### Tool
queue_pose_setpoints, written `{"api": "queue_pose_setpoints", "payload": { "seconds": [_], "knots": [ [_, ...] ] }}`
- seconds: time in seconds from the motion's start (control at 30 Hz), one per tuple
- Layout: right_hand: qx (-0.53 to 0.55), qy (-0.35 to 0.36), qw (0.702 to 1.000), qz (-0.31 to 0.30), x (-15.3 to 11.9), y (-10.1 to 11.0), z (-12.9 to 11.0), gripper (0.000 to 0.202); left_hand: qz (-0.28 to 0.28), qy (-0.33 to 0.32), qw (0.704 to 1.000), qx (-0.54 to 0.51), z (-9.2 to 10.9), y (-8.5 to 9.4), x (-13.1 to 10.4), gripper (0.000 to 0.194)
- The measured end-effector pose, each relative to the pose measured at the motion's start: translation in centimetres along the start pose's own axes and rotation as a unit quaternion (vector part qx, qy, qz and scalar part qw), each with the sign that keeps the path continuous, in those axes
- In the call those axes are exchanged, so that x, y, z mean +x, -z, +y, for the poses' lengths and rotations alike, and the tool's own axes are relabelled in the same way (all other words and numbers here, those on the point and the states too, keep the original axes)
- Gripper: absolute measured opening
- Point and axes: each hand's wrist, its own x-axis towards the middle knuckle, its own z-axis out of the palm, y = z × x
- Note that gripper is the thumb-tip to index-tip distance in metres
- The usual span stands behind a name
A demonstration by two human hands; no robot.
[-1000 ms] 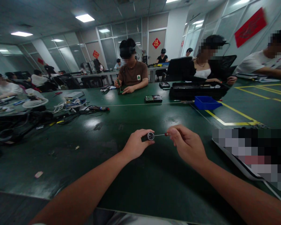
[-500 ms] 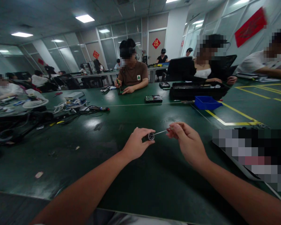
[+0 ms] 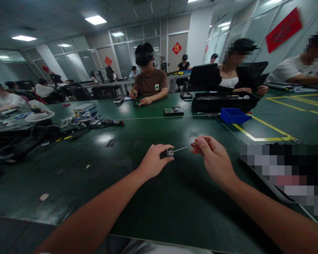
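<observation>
Between the thumb and fingers of my left hand [image 3: 155, 163] is a small dark cylinder [image 3: 170, 152], its round, light-rimmed end turned toward my right side. My right hand [image 3: 213, 155] is closed around the reddish handle of a screwdriver [image 3: 182, 149]. The thin metal shaft slants down to the left, and its tip meets the open end of the cylinder. How deep the tip sits inside cannot be made out. Both hands are held over the green tabletop [image 3: 148, 211].
A blue bin [image 3: 234, 115] and a long black tray [image 3: 224, 102] stand across the table. Nearby lies a hard drive [image 3: 174, 111]. Cables [image 3: 92, 121] are heaped at the left. A co-worker [image 3: 149, 83] sits opposite, and a pixelated item [image 3: 286, 176] lies at the right.
The cylinder has shifted slightly left and up, its end tilting a little. My right hand has moved slightly right and up, with more of the shaft showing.
</observation>
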Motion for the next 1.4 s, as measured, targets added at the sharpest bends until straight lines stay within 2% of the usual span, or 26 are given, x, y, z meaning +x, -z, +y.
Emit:
{"api": "queue_pose_setpoints", "payload": {
  "seconds": [0.1,0.3,0.47,0.73,0.87,0.97,1.17,1.27,1.4],
  "knots": [
    [-0.089,0.052,0.995,-0.003,-0.4,0.1,-0.6,0.022,0.001,-0.006,1.000,0.008,-0.1,0.0,0.0,0.037],
    [-0.145,0.097,0.984,-0.044,-1.0,0.3,-0.7,0.022,-0.010,-0.014,0.999,0.028,0.1,0.0,-0.1,0.038],
    [-0.221,0.133,0.965,-0.049,-0.9,0.3,-1.0,0.019,-0.021,-0.014,0.998,0.061,0.1,0.1,0.1,0.039],
    [-0.255,0.120,0.958,-0.061,-0.7,0.3,-1.2,0.019,-0.020,0.007,1.000,0.024,-0.4,0.0,0.2,0.037],
    [-0.257,0.112,0.959,-0.050,-0.7,0.3,-1.4,0.020,0.002,0.036,0.999,-0.008,-0.4,0.3,0.3,0.034],
    [-0.256,0.110,0.959,-0.040,-0.7,0.3,-1.5,0.020,0.013,0.033,0.999,-0.038,-0.5,0.7,0.4,0.031],
    [-0.245,0.105,0.963,-0.037,-0.7,0.4,-1.4,0.021,-0.055,0.002,0.997,-0.063,-0.1,1.7,0.1,0.029],
    [-0.244,0.110,0.963,-0.035,-0.6,0.4,-1.3,0.021,-0.077,-0.014,0.997,-0.018,0.6,2.0,-0.1,0.032],
    [-0.247,0.109,0.962,-0.034,-0.6,0.3,-1.4,0.021,-0.139,-0.030,0.988,0.065,1.0,2.0,-0.1,0.023]
  ]
}}
